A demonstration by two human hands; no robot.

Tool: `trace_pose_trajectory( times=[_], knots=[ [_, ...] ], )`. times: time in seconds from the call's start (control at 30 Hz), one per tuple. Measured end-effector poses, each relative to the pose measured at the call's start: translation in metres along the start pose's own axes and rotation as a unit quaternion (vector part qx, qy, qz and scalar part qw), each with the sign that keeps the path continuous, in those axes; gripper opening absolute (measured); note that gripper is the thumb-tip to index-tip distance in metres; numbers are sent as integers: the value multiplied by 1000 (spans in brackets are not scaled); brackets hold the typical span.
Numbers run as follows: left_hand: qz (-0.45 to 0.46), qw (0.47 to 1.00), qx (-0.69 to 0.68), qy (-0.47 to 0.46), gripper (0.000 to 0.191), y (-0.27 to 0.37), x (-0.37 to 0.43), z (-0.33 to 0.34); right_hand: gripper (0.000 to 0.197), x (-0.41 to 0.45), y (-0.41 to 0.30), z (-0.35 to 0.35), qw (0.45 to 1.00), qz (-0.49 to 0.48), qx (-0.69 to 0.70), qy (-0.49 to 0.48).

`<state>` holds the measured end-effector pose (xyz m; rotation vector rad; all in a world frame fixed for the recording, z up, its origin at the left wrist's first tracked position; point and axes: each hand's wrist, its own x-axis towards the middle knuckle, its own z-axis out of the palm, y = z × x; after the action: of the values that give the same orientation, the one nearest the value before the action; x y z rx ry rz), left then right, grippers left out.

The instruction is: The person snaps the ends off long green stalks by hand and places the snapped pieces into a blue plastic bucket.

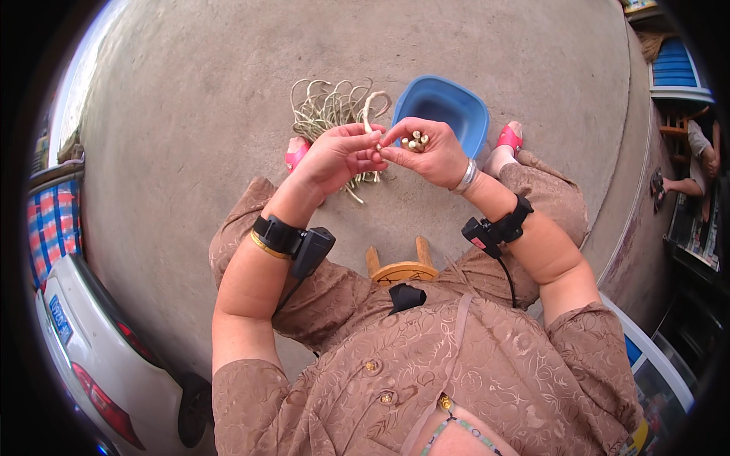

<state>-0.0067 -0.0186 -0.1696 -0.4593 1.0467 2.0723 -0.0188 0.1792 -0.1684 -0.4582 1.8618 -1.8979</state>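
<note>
Long curly pale-green stalks, which look like garlic scapes (322, 111), lie in a loose heap on the concrete between my feet. My left hand (348, 154) grips one curved stalk (369, 108), whose lower end meets the fingertips of my right hand (430, 148). Several short cut pieces (415, 141) sit bunched in the curled fingers of my right hand, their pale ends showing. Just beyond that hand stands a blue plastic basin (442, 105), with no contents visible in the part that shows. My right hand covers its near edge.
Pink sandals (509, 138) are on my feet. A wooden stool (405, 271) shows between my legs. At the lower left is a silver car (108, 353), with a checked cloth or bag (57, 228) above it. Another person (698, 154) sits at the far right.
</note>
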Motion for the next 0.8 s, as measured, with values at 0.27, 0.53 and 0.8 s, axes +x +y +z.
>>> trace_pose_trajectory(
  times=[0.27, 0.53, 0.8],
  knots=[
    [-34, 998, 26, -53, 24, -1, -2, 0, 9, 6, 4, -14, 986, 134, 94, -40],
    [-23, 996, 45, -68, 40, 0, -6, 3, 12, 25, 20, -64, 971, 101, 50, 210],
    [12, 997, 72, -20, 49, 3, -8, 4, 19, -10, 36, -2, 845, 157, -478, -179]
  ],
)
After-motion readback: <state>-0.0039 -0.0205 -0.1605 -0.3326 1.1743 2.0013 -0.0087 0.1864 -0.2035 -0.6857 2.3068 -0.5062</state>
